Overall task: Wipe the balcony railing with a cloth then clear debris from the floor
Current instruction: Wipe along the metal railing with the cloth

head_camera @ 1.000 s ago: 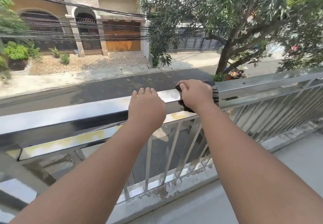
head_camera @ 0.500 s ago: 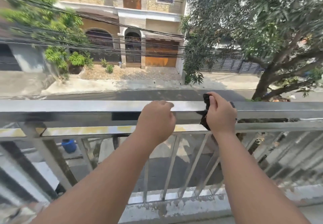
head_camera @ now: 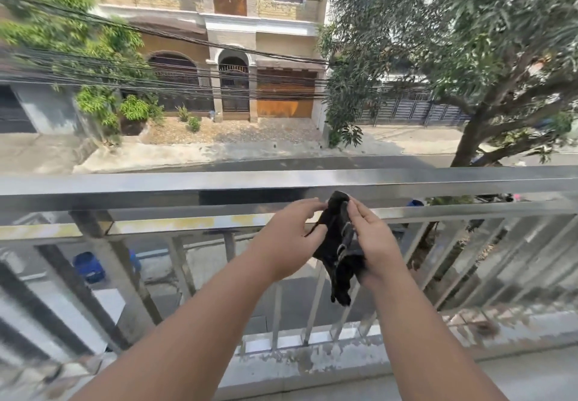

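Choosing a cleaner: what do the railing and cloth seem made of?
The railing looks like metal, probably stainless steel, glossy: it mirrors light, with yellowish staining on the lower rail. The cloth seems soft dark fabric, matte: it bunches and droops between the left hand and right hand.

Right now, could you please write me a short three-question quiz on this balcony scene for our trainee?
1. True or false: the dark cloth lies draped over the railing's top rail, with no hand on it.
2. Which holds the cloth? A) left hand only B) right hand only C) both hands
3. Fill in: the bin down at street level, at lower left, is ____.
Key: 1 false; 2 C; 3 blue.
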